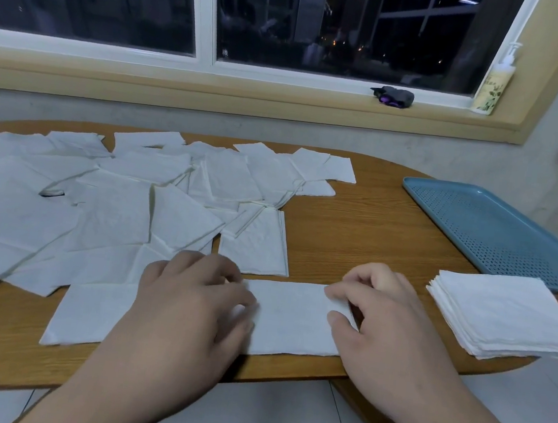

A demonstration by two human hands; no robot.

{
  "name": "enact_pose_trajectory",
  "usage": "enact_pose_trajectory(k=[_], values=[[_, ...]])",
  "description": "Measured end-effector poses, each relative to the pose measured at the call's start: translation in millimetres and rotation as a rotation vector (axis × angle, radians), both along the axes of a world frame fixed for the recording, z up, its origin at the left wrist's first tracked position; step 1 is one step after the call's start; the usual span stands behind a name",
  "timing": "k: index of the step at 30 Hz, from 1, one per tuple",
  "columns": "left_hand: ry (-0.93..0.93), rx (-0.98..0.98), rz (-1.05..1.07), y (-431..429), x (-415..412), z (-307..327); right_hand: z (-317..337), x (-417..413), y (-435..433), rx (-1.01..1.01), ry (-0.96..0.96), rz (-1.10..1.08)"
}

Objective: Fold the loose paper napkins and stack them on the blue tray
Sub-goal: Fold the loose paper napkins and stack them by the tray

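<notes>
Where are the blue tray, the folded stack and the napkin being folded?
blue tray (496, 230), head view, perforated floor.
folded stack (508, 311), head view, top sheet.
napkin being folded (290, 316), head view, bare middle.

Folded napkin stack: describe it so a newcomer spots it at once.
Start at the right end of the wooden table, where the blue tray sits. Just nearer than the tray lies the folded napkin stack: neat, square and many-layered, unlike the loose single sheets spread to the left.
</notes>
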State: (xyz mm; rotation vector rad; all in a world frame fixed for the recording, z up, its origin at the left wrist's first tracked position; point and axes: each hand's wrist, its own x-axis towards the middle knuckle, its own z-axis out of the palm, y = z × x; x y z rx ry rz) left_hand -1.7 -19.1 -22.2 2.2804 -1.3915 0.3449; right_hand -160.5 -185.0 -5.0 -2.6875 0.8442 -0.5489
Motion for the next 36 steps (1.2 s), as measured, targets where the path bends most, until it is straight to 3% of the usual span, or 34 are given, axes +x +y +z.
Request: enact_pose_trajectory(k=[12, 25, 29, 36], values=[[0.051, 0.023, -0.060, 14, 1, 0, -2, 3, 1, 0.007, 0.001, 0.068], [0.150, -0.053, 0.026, 18, 8, 7, 6, 4, -5, 0.152, -0.112, 0.024], [0.184, -0.093, 0.082, 18, 16, 11, 25, 24, -2, 0.211, -0.157, 0.040], [0.220, -0.154, 0.198, 24, 28, 21, 56, 109, -7, 0.169, -0.003, 0.089]])
